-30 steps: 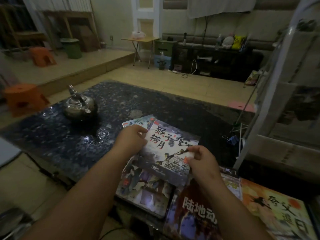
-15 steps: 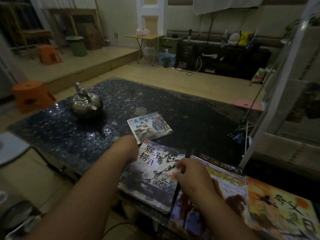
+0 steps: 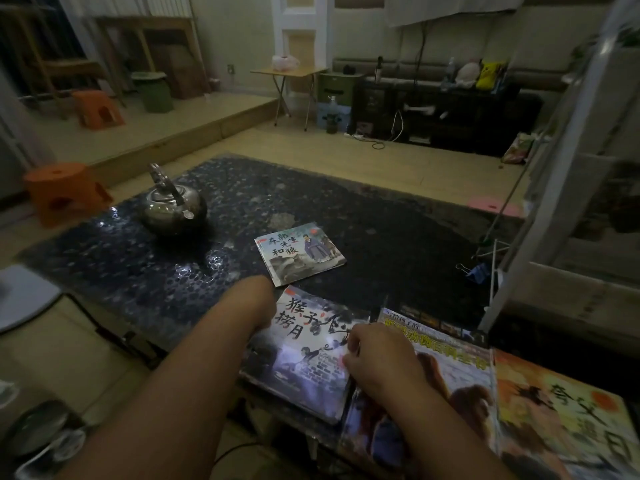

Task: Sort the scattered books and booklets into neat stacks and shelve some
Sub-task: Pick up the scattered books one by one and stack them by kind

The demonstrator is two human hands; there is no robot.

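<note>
The monkey book (image 3: 304,355) lies flat on the tabletop (image 3: 138,271), nearer me and right of the kettle (image 3: 171,206). I see my right hand (image 3: 377,358) pinching its edge. My left hand (image 3: 256,299) hides its fingers, so I cannot tell.

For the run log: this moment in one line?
monkey book: flat, near edge | left hand: at left edge, grip hidden | right hand: grips right edge | small booklet: apart, flat
</note>
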